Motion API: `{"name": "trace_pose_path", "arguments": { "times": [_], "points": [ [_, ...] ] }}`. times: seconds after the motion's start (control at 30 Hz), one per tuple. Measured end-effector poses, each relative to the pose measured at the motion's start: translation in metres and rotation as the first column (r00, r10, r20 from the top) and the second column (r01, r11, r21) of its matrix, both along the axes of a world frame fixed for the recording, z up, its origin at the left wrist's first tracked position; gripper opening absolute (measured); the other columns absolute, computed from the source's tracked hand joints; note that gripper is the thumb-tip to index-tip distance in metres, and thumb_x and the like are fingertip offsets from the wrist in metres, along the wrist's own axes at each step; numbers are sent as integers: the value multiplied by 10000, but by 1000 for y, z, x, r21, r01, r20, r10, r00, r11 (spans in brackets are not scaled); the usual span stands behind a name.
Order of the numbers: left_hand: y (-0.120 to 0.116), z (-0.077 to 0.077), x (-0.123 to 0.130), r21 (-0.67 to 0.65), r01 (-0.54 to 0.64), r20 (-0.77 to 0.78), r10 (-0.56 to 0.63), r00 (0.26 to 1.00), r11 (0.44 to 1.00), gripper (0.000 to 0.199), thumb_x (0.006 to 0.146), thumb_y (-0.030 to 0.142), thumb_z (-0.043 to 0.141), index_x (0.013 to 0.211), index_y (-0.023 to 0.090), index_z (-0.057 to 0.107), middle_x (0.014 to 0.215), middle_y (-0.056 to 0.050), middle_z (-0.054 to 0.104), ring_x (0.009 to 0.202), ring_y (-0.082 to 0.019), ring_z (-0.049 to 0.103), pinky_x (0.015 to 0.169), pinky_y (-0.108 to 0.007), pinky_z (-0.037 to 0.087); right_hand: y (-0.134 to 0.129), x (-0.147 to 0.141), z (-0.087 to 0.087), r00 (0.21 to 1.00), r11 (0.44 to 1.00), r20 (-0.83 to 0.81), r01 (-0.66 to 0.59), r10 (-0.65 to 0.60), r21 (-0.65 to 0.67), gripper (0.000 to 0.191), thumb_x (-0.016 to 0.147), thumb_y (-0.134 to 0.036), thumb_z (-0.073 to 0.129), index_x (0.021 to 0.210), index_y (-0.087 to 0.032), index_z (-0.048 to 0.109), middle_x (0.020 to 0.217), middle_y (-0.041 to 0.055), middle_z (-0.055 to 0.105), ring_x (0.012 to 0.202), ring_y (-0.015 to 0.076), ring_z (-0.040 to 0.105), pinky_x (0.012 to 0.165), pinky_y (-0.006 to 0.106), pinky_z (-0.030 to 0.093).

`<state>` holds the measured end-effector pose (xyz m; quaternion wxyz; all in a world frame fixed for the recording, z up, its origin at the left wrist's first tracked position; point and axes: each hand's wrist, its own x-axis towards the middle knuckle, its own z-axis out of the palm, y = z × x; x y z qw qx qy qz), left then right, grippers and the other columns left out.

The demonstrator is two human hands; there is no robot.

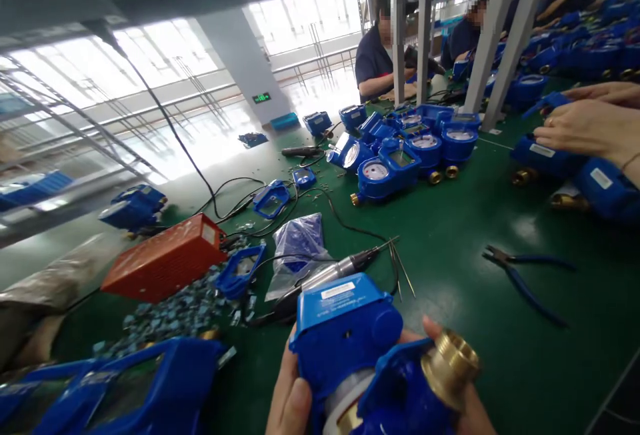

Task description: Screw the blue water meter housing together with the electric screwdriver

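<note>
Close to me at the bottom centre is a blue water meter (345, 335) with a threaded brass fitting (453, 365) on its right side and a white label on its box. My left hand (290, 395) grips its left edge, thumb against the blue housing. On the right, my right hand (473, 408) wraps round the meter from behind; most of its fingers are hidden by the meter. Just beyond the meter lies an electric screwdriver (330, 275) with a silver body. Blue-handled cutting pliers (525, 275) rest open on the green tabletop to the right.
An orange-red power box (165, 258) stands left, beside a heap of small grey pieces (175, 318). A plastic bag of blue parts (299, 245) lies mid-table. Several meters (390, 168) are grouped farther back. A co-worker's hands (585, 121) handle meters at the right; other people sit beyond.
</note>
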<state>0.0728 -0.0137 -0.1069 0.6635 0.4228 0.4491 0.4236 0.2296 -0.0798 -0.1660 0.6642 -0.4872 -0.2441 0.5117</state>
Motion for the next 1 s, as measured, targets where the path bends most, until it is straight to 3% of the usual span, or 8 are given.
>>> {"name": "trace_pose_path", "arguments": {
  "times": [0.2, 0.37, 0.43, 0.53, 0.6, 0.73, 0.9, 1.0],
  "points": [
    [1, -4, -1, 151, 26, -62, -17, 998, 988, 853, 649, 656, 664, 1364, 275, 395, 1257, -79, 605, 1194, -399, 508, 966, -523, 486, -20, -7, 12, 993, 997, -93, 72, -71, 7, 637, 639, -505, 751, 1220, -499, 490, 1140, -46, 659, 1102, 332, 597, 819, 471, 523],
    [2, -7, -3, 164, -3, -119, 23, 993, 986, 682, 781, 610, 560, 1341, 247, 420, 1238, -63, 619, 1224, -355, 492, 1035, -500, 427, -22, -24, 13, 972, 998, -227, 61, -56, 16, 1072, 499, -603, 822, 1397, -429, 263, 1198, 34, 629, 1062, 345, 620, 837, 510, 535],
    [1, -6, -2, 133, -9, -117, 25, 993, 991, 638, 832, 606, 489, 1339, 223, 432, 1222, -73, 628, 1202, -348, 514, 1009, -493, 452, -26, -32, 13, 969, 996, -236, 84, -78, 17, 1123, 488, -645, 800, 1418, -419, 213, 1262, 52, 586, 1074, 337, 613, 878, 516, 518],
    [0, -5, 3, 41, -46, -44, 47, 998, 998, 638, 825, 625, 483, 1305, 206, 495, 1169, -83, 656, 1127, -356, 570, 939, -468, 506, -30, -38, 12, 989, 993, -88, 117, -115, 16, 1127, 448, -630, 822, 1406, -371, 289, 1335, 81, 517, 1150, 361, 555, 941, 509, 485],
    [-3, -5, 7, -80, -80, 73, 86, 994, 994, 618, 810, 603, 530, 1297, 223, 512, 1148, -69, 668, 1104, -349, 586, 929, -444, 510, -30, -38, 11, 994, 994, -3, 106, -106, 8, 1159, 416, -602, 850, 1404, -331, 308, 1327, 103, 516, 1172, 378, 530, 969, 506, 462],
    [-6, -4, 14, -295, -83, 252, 162, 954, 952, 572, 836, 513, 554, 1334, 243, 474, 1135, -56, 676, 1116, -324, 583, 940, -416, 495, -28, -33, 13, 999, 999, -26, 34, -35, -26, 1241, 444, -645, 821, 1444, -271, 188, 1258, 132, 556, 1116, 352, 570, 943, 470, 477],
    [-4, -2, 16, -369, -70, 210, 156, 965, 927, 633, 838, 543, 539, 1371, 220, 427, 1089, -66, 694, 1108, -323, 588, 920, -416, 503, -26, -30, 13, 998, 998, 0, 56, -56, -43, 1168, 439, -629, 832, 1397, -224, 300, 1184, 139, 592, 1068, 343, 589, 887, 438, 499],
    [-2, 0, 17, -345, -33, 223, 116, 968, 938, 636, 843, 552, 525, 1381, 231, 411, 1105, -62, 687, 1110, -325, 584, 931, -427, 492, -27, -31, 13, 998, 997, -6, 58, -58, -43, 1062, 496, -639, 801, 1368, -235, 349, 1178, 138, 598, 1059, 341, 596, 871, 436, 507]
  ]
}}
